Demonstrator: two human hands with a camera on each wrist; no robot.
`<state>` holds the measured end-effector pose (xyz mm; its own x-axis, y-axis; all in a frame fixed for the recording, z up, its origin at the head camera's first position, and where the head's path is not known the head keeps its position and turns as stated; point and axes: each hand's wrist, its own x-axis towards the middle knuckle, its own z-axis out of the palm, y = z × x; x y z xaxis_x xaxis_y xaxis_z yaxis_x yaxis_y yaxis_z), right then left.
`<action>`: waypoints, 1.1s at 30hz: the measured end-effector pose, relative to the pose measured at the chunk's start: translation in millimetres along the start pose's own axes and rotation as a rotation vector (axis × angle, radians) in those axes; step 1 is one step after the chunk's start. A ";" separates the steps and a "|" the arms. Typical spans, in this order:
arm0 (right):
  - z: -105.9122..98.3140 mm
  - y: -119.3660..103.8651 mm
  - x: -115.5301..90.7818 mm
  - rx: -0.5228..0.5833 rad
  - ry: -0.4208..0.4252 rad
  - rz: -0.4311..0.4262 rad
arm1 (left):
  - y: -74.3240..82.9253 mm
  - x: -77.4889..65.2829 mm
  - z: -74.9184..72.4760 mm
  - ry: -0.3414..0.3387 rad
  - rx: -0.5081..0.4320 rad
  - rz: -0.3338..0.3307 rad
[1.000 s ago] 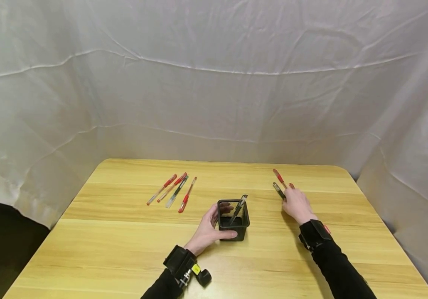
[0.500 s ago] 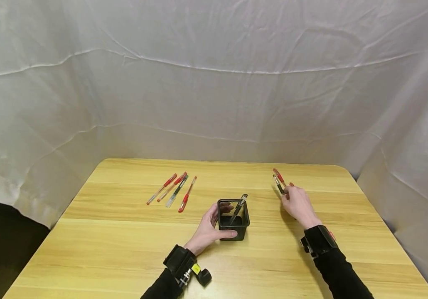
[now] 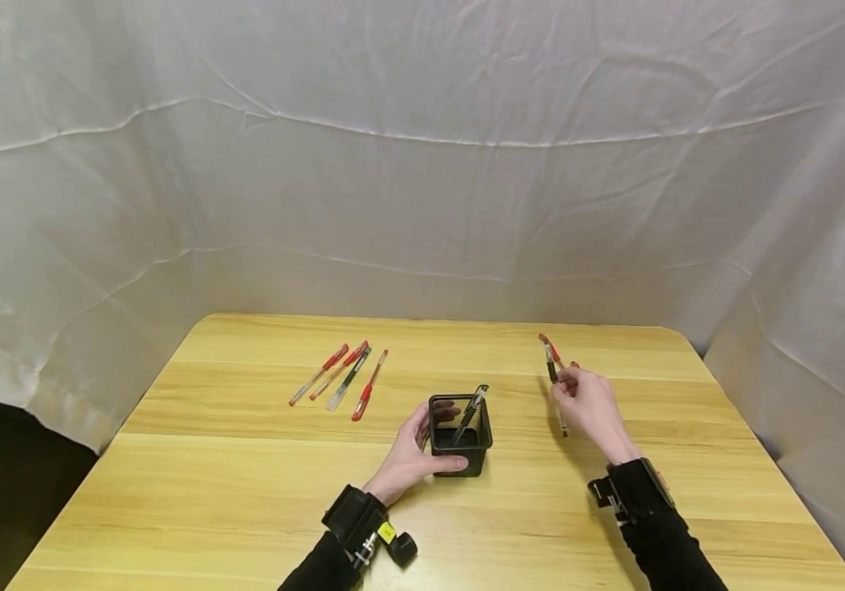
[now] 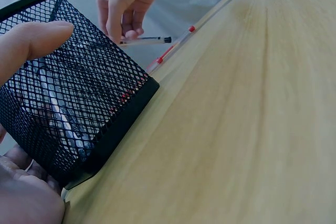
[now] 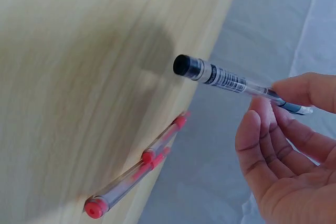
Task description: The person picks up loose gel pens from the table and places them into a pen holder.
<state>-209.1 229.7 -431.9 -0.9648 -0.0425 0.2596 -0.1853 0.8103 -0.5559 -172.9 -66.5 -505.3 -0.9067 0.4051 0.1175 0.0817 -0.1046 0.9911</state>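
My left hand [image 3: 411, 460] grips a square black mesh pen holder [image 3: 470, 461] near the middle of the table, thumb across the near side and fingers round the far left side. One black pen [image 3: 471, 414] leans inside it. To the right, my right hand [image 3: 591, 406] pinches a black gel pen [image 5: 231, 80] between thumb and fingertips, raised off the tabletop. In the right wrist view its black end points away from the hand. Below it lie two red pens [image 5: 118, 187], partly hidden by the hand in the head view.
Left of the pen holder, several pens lie side by side: red pens [image 3: 372, 386] and one dark pen [image 3: 349, 379]. The wooden table [image 3: 230, 492] has a far edge against a pale hanging cloth [image 3: 422, 205].
My right hand has lifted the black gel pen off the table beside the red pens and turned it more upright. My left hand and the pen holder have stayed in place.
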 end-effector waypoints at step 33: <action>-12.8 -47.0 -24.8 0.523 0.228 -0.173 | 2.1 0.2 1.5 0.010 0.010 0.003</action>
<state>-174.1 200.1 -402.1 -0.8589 0.0249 0.5116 -0.4593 0.4046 -0.7908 -172.3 -65.3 -503.1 -0.9104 0.3959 0.1199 0.0883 -0.0972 0.9913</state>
